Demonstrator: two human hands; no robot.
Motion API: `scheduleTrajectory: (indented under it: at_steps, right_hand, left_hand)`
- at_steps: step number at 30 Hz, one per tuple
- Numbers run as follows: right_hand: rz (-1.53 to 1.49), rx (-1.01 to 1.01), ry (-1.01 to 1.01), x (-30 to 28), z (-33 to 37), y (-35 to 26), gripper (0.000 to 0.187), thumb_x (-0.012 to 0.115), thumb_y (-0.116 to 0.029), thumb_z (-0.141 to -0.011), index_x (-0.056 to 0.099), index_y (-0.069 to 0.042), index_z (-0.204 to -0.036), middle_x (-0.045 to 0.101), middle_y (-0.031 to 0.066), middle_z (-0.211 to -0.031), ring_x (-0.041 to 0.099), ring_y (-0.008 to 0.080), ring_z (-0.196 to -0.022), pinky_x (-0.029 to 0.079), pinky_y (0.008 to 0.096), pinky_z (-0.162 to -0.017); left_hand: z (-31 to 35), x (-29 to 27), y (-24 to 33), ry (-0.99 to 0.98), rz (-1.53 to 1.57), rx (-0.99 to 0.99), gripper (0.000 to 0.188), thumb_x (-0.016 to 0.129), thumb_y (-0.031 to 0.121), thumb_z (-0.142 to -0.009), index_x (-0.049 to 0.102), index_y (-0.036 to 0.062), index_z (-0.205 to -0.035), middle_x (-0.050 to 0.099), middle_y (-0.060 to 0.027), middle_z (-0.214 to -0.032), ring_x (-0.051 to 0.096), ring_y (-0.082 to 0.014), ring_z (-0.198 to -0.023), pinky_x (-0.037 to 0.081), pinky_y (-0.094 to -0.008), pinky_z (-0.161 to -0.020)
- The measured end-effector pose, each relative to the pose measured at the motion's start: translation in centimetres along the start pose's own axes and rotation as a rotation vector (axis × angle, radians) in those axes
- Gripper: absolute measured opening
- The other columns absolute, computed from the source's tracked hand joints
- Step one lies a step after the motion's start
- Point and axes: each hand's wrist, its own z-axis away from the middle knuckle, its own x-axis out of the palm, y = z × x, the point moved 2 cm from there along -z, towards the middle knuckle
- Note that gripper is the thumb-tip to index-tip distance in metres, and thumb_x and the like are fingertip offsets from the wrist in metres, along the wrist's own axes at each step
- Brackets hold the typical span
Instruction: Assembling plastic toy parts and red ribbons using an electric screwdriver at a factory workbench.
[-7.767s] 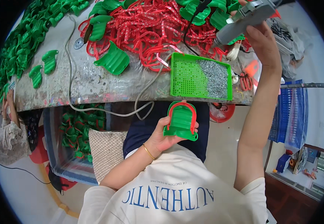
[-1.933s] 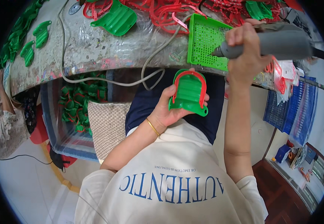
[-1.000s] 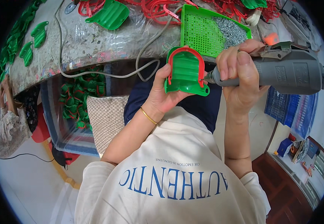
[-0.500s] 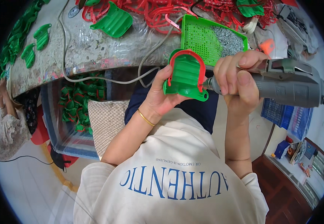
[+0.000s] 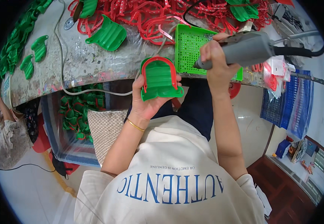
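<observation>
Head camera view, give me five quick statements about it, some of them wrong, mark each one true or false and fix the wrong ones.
1. The left hand holds a green piece with a red band arched over it. True.
2. The right hand is bare of any tool. False: it grips a grey tool.
3. The tool's tip touches the red band. False: the tip is apart from it, and in this view it shows against the green tray.
4. More red straps lie heaped on the table. True.
5. Only one person is in view. False: another person's sleeve shows at the far left.
</observation>
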Motion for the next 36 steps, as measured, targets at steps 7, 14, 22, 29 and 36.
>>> scheduleTrajectory:
  at_steps: [7, 14, 22, 29, 36]
  right_hand:
    - [0.05, 0.038, 0.0, -0.3, 0.6, 2.7, 0.012, 0.055, 0.001, -0.087, 0.05, 0.002, -0.098, 0.048, 0.0027, -0.066, 0.046, 0.0109, -0.054, 0.042, 0.0262, -0.052]
    - [0.062, 0.018, 0.007, -0.2, 0.5, 3.4, 0.012, 0.055, 0.001, -0.087, 0.051, 0.001, -0.098, 0.048, 0.003, -0.066, 0.047, 0.0116, -0.054, 0.043, 0.0269, -0.052]
    - [0.051, 0.029, 0.01, 0.0, 0.5, 3.8, 0.012, 0.056, 0.001, -0.087, 0.051, 0.001, -0.098, 0.049, 0.0033, -0.067, 0.047, 0.0114, -0.055, 0.043, 0.0272, -0.053]
    - [0.001, 0.013, 0.02, 0.3, 0.6, 2.9, 0.016, 0.057, 0.001, -0.085, 0.05, 0.001, -0.099, 0.048, 0.0034, -0.067, 0.046, 0.0127, -0.056, 0.042, 0.0281, -0.054]
    - [-0.219, 0.058, -0.08, 3.0, 0.1, -3.7, 0.022, 0.056, -0.008, -0.085, 0.051, -0.002, -0.105, 0.044, 0.0017, -0.063, 0.041, 0.0124, -0.054, 0.035, 0.0271, -0.055]
  left_hand:
    - [-0.1, -0.6, -0.4, 0.053, -0.044, -0.008, 0.075, 0.059, 0.053, -0.081, 0.042, 0.0021, -0.133, 0.053, -0.0278, -0.121, 0.056, -0.0387, -0.108, 0.045, -0.0476, -0.095]
    - [-0.3, -0.8, -0.7, 0.053, -0.01, -0.029, 0.075, 0.058, 0.053, -0.082, 0.041, 0.001, -0.133, 0.053, -0.0287, -0.121, 0.054, -0.0419, -0.11, 0.043, -0.0495, -0.097]
    - [-0.3, -1.4, -0.6, 0.08, -0.027, -0.037, 0.08, 0.059, 0.053, -0.08, 0.035, 0.0052, -0.139, 0.048, -0.0307, -0.125, 0.052, -0.0427, -0.112, 0.047, -0.0513, -0.093]
    - [-0.1, -1.2, -0.6, 0.068, -0.013, -0.031, 0.076, 0.06, 0.051, -0.081, 0.042, -0.0039, -0.131, 0.052, -0.0292, -0.122, 0.053, -0.041, -0.113, 0.043, -0.0469, -0.099]
    - [-0.2, -0.6, -0.8, 0.014, 0.027, -0.036, 0.073, 0.057, 0.051, -0.084, 0.042, -0.0029, -0.131, 0.052, -0.0279, -0.124, 0.053, -0.036, -0.115, 0.044, -0.0448, -0.099]
